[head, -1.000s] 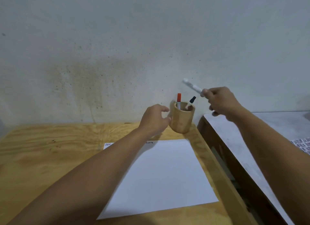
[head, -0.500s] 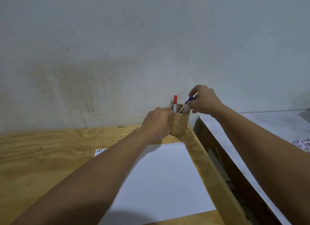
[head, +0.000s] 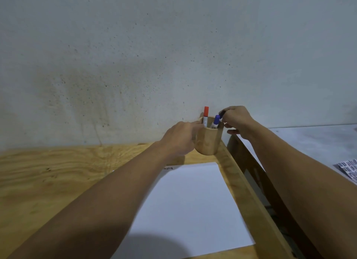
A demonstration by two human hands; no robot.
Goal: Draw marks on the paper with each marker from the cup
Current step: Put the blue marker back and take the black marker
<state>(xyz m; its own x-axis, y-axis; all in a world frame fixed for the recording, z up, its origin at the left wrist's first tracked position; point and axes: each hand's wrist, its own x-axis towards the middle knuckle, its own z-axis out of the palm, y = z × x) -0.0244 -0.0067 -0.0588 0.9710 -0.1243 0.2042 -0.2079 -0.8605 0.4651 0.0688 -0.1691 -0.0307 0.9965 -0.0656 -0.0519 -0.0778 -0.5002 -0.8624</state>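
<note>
A wooden cup [head: 209, 141] stands at the far right corner of the plywood table, by the wall. My left hand [head: 180, 138] is closed around its left side. A red-capped marker [head: 206, 113] stands upright in the cup and a blue-capped marker [head: 216, 121] leans beside it. My right hand [head: 238, 120] hovers over the cup's right rim, fingertips pinched on the dark cap of a black marker [head: 222, 113], whose body is hidden. The white paper [head: 193, 204] lies in front of the cup, with small black marks [head: 168, 168] at its far left corner.
A speckled wall rises right behind the cup. The plywood table [head: 58, 171] stretches to the left. A grey table [head: 309, 141] stands to the right across a narrow gap, with a patterned sheet [head: 348, 170] at its right edge.
My right hand brought the blue marker down from the air into the cup, let it go and moved its fingertips onto the black marker. My left hand closed on the cup.
</note>
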